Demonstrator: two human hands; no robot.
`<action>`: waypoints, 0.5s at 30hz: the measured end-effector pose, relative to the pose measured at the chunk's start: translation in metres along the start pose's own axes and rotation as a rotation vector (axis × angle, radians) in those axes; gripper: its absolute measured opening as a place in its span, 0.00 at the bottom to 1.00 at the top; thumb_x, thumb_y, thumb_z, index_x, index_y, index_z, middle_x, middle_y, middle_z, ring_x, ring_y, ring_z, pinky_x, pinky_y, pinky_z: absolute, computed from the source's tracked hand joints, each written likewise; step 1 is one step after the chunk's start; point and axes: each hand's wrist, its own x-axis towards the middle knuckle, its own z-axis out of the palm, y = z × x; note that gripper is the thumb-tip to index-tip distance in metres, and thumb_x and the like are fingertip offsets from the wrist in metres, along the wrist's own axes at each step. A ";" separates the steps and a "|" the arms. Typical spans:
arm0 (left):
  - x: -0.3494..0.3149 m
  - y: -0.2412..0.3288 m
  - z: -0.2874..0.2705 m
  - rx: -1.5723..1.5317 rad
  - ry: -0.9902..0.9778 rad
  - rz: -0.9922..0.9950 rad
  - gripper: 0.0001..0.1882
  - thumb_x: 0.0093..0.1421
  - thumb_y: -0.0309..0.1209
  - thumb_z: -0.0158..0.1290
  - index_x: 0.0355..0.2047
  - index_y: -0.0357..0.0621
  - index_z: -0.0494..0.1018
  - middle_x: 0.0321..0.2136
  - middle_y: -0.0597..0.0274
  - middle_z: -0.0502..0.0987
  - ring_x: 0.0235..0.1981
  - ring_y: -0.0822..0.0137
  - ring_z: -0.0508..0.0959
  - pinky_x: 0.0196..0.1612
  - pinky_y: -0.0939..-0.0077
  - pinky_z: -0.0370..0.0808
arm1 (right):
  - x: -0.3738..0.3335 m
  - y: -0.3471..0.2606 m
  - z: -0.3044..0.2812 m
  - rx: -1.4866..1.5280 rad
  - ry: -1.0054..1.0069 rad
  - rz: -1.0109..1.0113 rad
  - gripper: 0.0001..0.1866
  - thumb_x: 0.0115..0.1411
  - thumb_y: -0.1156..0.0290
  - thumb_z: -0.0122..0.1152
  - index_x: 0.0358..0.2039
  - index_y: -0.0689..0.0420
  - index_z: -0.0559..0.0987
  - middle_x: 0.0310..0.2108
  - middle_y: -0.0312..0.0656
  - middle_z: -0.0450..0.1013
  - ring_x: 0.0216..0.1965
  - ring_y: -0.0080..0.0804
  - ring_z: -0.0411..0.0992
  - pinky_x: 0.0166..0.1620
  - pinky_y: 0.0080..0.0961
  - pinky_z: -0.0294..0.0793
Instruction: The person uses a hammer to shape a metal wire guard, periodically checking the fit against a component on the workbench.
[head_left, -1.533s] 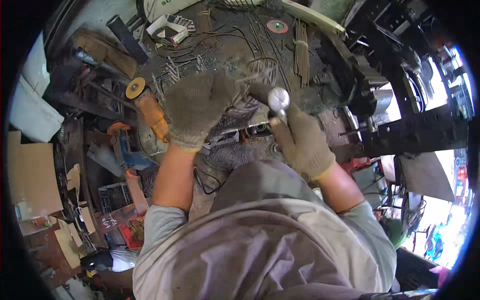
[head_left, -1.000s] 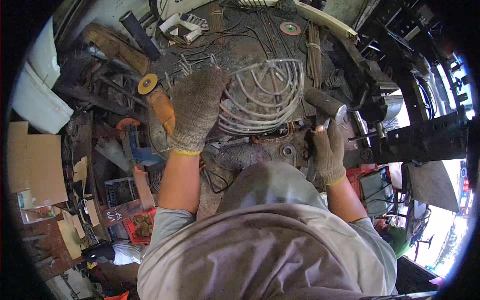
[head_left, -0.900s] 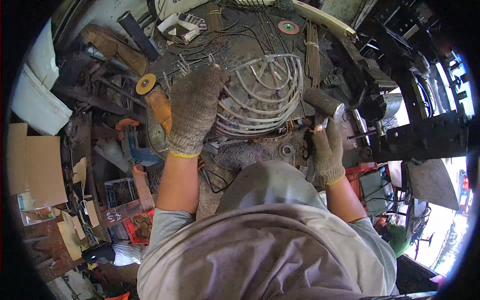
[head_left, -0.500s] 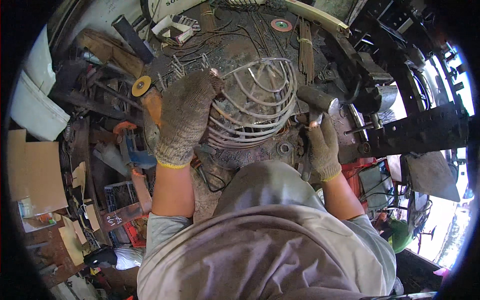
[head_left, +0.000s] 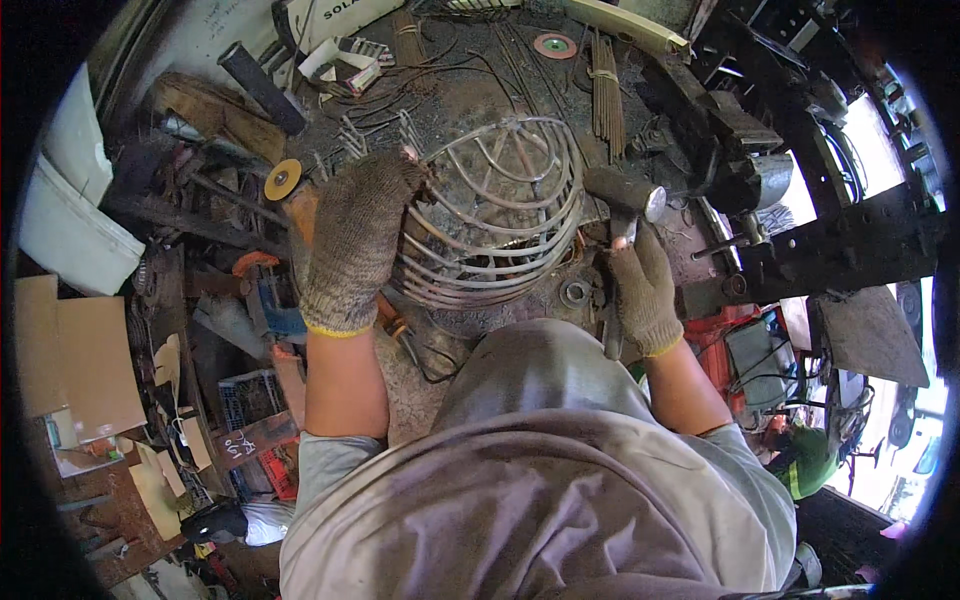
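Note:
A rounded cage of bent metal rods [head_left: 573, 203] stands tilted in front of me, its curved bars running one above another. At its left side my left hand [head_left: 355, 240], in a brown knitted glove with a yellow cuff, is closed on the edge of the cage; the fingertips are partly hidden. My gloved right hand [head_left: 645, 290] is wrapped round the handle of a hammer, to the right of the cage. The heavy cylindrical hammer head [head_left: 622, 192] lies close beside the bars, with a small gap visible. A steel washer [head_left: 575, 293] rests just below the cage.
A bundle of thin rods [head_left: 606, 95] and a grinding disc [head_left: 555, 46] lie at the back. Farther left are a yellow disc [head_left: 283, 179] and a dark pipe [head_left: 262, 90]. A dark perforated steel beam [head_left: 850, 248] juts in from the right. An orange-handled tool [head_left: 394, 322] lies near my left wrist.
The cage and my left hand have shifted slightly left, and the cage has turned a little. My right hand still grips the hammer, slightly farther left. The whole view has also moved slightly.

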 end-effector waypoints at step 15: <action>0.022 -0.066 -0.012 -0.632 0.263 -0.168 0.09 0.54 0.29 0.62 0.34 0.39 0.77 0.29 0.62 0.79 0.26 0.71 0.77 0.30 0.77 0.74 | 0.017 0.007 -0.004 0.090 0.014 0.202 0.20 0.67 0.56 0.48 0.43 0.63 0.74 0.31 0.39 0.72 0.32 0.23 0.66 0.39 0.24 0.68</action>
